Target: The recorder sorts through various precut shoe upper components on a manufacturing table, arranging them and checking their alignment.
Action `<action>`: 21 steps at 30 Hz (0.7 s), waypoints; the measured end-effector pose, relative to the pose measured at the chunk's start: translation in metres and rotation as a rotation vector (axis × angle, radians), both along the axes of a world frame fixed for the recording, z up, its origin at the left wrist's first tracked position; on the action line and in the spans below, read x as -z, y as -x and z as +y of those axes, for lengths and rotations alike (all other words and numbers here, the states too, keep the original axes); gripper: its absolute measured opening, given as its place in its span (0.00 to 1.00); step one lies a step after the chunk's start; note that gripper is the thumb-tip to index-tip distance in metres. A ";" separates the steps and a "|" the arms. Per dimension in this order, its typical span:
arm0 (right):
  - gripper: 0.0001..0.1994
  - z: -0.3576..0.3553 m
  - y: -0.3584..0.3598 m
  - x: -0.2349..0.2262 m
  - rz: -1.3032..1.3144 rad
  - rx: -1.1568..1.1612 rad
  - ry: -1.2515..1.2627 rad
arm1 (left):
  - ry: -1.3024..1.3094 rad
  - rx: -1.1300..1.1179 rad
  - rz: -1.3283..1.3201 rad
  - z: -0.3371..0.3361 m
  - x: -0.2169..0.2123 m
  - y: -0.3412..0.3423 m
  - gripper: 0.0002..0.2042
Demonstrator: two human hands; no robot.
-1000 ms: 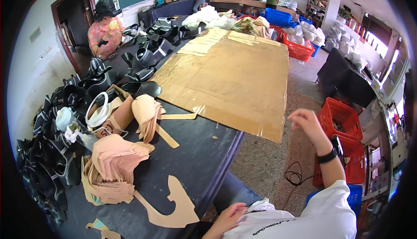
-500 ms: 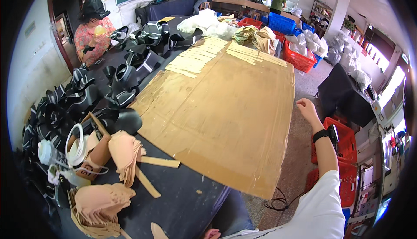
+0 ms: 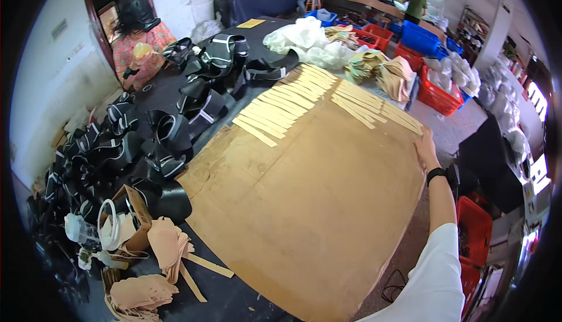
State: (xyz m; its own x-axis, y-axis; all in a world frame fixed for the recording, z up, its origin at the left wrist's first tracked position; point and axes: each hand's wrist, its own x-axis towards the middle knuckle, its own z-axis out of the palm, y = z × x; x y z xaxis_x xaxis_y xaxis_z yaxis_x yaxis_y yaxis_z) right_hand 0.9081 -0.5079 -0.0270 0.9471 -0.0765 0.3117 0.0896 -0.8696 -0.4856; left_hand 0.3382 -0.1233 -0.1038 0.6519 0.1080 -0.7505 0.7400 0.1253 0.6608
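Observation:
A large brown cardboard sheet (image 3: 316, 205) lies across the dark table in front of me. Rows of pale yellow strips (image 3: 281, 108) cover its far end, and a second group of strips (image 3: 358, 107) lies to their right. My right hand (image 3: 426, 148) is closed on the sheet's right edge near the far corner, beside the last strip. Part of its fingers is hidden at that edge. My left hand is out of view.
Black curved pieces with light trim (image 3: 170, 138) are heaped along the left. Nearer stand an open cardboard box (image 3: 138, 241), a clear bottle (image 3: 79, 228) and tan stacked pieces (image 3: 170, 243). Red crates (image 3: 442, 97) hold white bags. A person (image 3: 137, 47) works at the far left.
My right hand has come from the air beside the sheet onto its right edge. The view has shifted, and the bit of hand at the lower edge is gone from sight.

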 end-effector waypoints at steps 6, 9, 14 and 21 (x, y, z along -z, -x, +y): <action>0.38 -0.003 -0.048 0.014 -0.027 0.025 0.356 | -0.032 -0.121 0.073 -0.013 0.004 -0.006 0.15; 0.32 -0.002 -0.052 0.021 0.018 0.009 0.273 | -0.041 -0.163 0.097 -0.020 0.006 -0.001 0.15; 0.23 0.006 -0.050 0.026 -0.150 -0.038 0.363 | -0.046 -0.198 0.100 -0.023 0.010 0.006 0.16; 0.16 -0.020 -0.065 0.031 -0.077 -0.107 0.232 | -0.046 -0.160 0.089 -0.022 0.017 0.024 0.16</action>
